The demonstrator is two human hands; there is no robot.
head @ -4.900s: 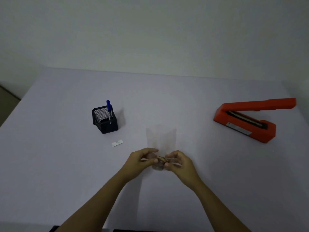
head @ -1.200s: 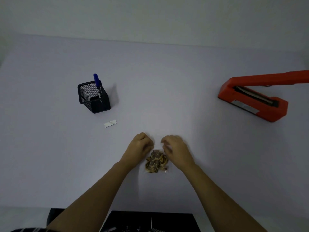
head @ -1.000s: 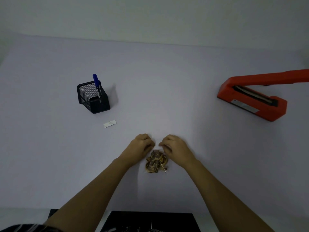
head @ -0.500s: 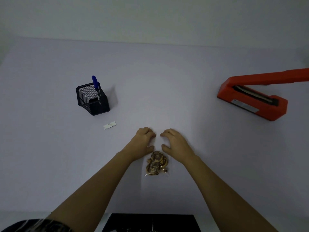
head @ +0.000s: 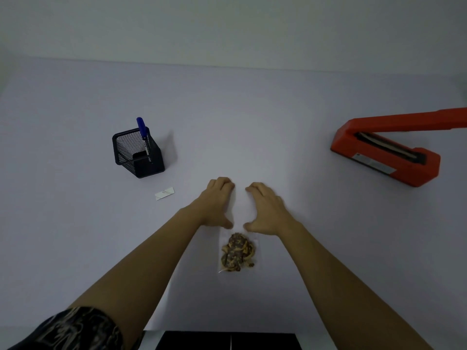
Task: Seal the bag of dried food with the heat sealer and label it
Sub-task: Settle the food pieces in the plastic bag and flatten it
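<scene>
1. Clear bag (head: 237,223) hard to make out against pale table (head: 252,109); only dried food (head: 237,253) at its near end plainly visible.
2. Heat sealer (head: 386,150) lever cut off at right frame edge; lever raised.
3. Left hand (head: 214,203) and right hand (head: 265,209) laid palm-down, fingers spread flat, pressed on the bag's upper part, gripping nothing; narrow gap between them.
4. Bag positioned near table's front edge, centre.
5. Broad open surface beyond the hands and toward the sealer.
6. Mesh pen holder (head: 137,154) with blue pen (head: 143,132) far left; white label (head: 164,193) just before it, apart from left hand.
</scene>
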